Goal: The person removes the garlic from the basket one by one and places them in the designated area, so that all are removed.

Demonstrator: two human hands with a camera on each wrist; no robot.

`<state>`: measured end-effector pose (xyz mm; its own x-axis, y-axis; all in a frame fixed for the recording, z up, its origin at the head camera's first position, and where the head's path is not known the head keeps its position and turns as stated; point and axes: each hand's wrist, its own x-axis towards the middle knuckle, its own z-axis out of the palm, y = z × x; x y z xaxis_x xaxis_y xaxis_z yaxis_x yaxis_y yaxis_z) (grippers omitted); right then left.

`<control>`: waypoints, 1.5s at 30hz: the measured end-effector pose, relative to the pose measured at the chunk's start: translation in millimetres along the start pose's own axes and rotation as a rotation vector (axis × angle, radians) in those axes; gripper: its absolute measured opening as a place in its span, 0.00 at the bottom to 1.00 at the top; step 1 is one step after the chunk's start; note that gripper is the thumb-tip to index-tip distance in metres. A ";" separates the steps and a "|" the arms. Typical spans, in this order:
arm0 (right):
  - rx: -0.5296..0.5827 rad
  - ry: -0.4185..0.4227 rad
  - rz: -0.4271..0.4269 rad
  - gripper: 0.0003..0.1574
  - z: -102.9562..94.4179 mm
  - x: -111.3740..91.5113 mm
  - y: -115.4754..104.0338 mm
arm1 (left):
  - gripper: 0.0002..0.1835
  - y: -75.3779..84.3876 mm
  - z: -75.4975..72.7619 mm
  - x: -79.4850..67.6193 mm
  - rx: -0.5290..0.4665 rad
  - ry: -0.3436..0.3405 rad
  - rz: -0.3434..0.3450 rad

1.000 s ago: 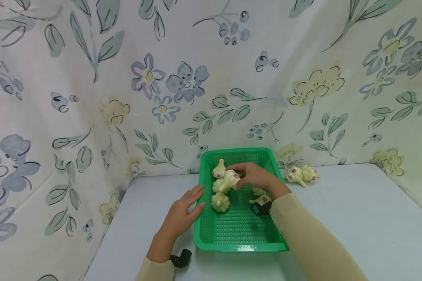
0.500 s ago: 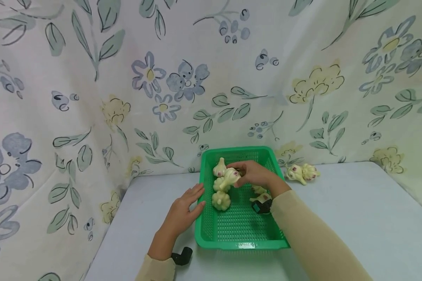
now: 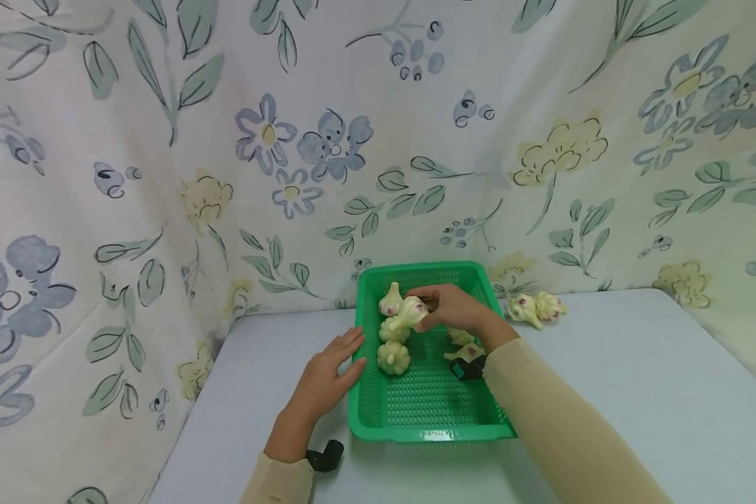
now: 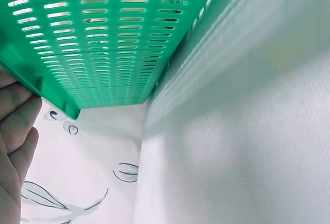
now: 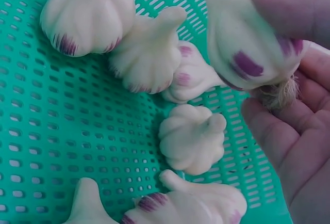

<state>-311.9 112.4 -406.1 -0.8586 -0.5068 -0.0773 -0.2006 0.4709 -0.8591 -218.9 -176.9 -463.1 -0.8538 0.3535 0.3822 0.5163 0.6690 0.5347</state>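
Note:
My right hand (image 3: 456, 311) pinches a garlic bulb (image 3: 411, 311) between thumb and fingers above the back of a green basket (image 3: 435, 435). In the right wrist view this garlic bulb (image 5: 247, 48) shows purple patches and a tuft of roots at its base, near the fingertips. Along the basket's left side sit more bulbs, including a front one (image 3: 393, 358) and a back one (image 3: 390, 301). On the right side, the wrist camera partly covers another bulb (image 3: 469, 352). My left hand (image 3: 327, 378) lies with extended fingers against the left rim, seen also in the left wrist view.
Two garlic bulbs (image 3: 535, 308) lie on the white table (image 3: 624, 364) just right of the basket's back corner. A floral cloth (image 3: 327, 238) hangs behind and to the left. A black wrist camera (image 3: 325, 456) sticks out beside my left wrist.
The garlic bulb in my right hand is slightly higher, its neck more level than before. My left hand stays at the rim. The head view has shifted a little.

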 end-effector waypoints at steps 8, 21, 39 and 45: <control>0.013 0.070 0.029 0.47 -0.9 -3.1 -3.1 | 0.27 3.5 -0.6 -1.6 0.038 -0.024 -0.016; 0.056 0.209 -0.018 0.47 -15.4 -9.7 -15.2 | 0.26 2.7 1.6 -3.1 -0.007 0.020 0.018; 0.122 0.570 0.009 0.52 -98.5 -60.3 2.2 | 0.26 0.4 -0.3 -2.0 -0.025 0.014 0.004; 0.013 0.650 0.115 0.55 -124.3 -86.6 29.0 | 0.27 0.7 0.0 -2.5 -0.029 -0.018 -0.009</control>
<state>-302.0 259.7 -361.4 -0.9850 0.0872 0.1487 -0.0883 0.4856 -0.8697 -216.4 -177.3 -463.7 -0.8593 0.3594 0.3638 0.5101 0.6532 0.5596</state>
